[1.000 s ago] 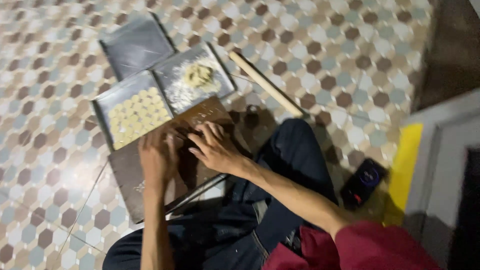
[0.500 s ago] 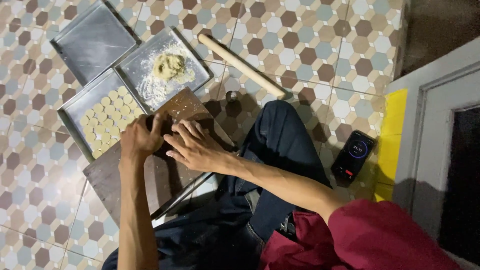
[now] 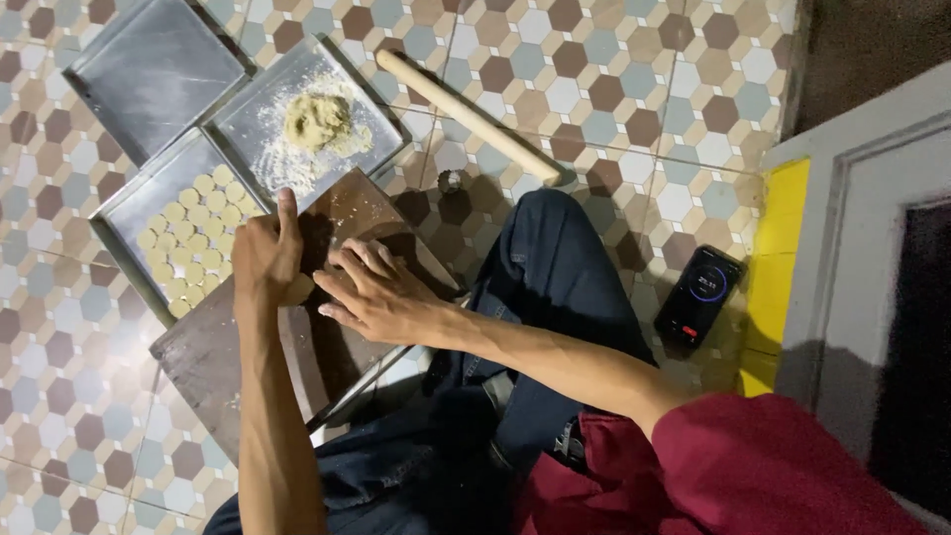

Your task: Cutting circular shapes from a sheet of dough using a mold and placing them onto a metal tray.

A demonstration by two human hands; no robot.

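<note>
My left hand (image 3: 265, 260) pinched a pale dough piece (image 3: 297, 289) over the wooden board (image 3: 223, 347) while my right hand (image 3: 381, 297) lay spread flat on it.

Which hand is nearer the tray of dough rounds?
The left hand: it sits at the edge of the tray of dough rounds. The right hand rests on the board, farther from that tray.

- The floor (image 3: 634, 89) is laid with hexagonal tiles in brown, cream and pale blue.
- Three metal trays lie side by side on it: an empty tray (image 3: 149, 69), a floured tray (image 3: 367, 109), a tray of rounds (image 3: 139, 203).
- A wooden rolling pin (image 3: 466, 116) lies beside the trays.
- A dark board (image 3: 213, 362) lies near the trays.
- A phone (image 3: 699, 295) lies by the yellow step (image 3: 778, 238).
</note>
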